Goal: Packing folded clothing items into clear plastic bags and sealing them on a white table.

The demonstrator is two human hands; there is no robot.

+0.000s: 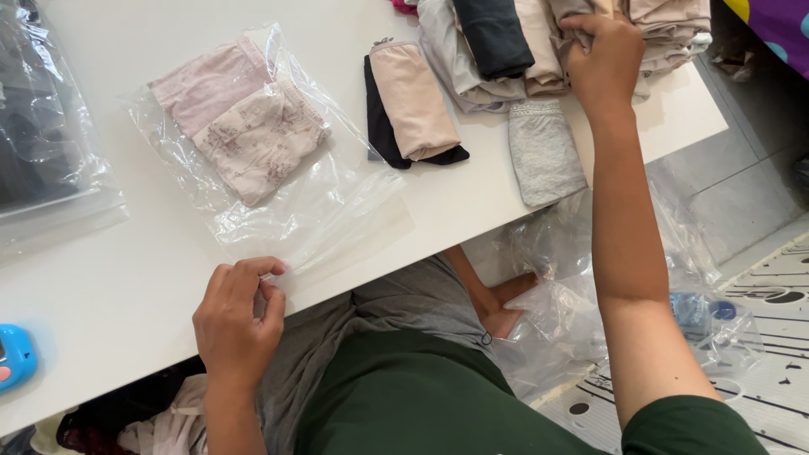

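Observation:
My left hand [238, 316] pinches the near edge of a clear plastic bag [320, 198] that lies on the white table [109, 278]. Inside the bag are two folded pink garments [240, 118], one plain, one with a flower print. My right hand [602, 59] reaches to the far side and grips a folded beige garment [666, 29] in a row of folded clothes. A beige garment [413, 97] lies on a black one [379, 126] in the middle, and a grey one [545, 152] sits near the right edge.
Another clear bag with dark contents [42, 135] lies at the left. A blue gadget [15, 358] sits at the left near corner. Loose plastic bags [573, 278] and a water bottle [699, 312] lie on the floor to the right.

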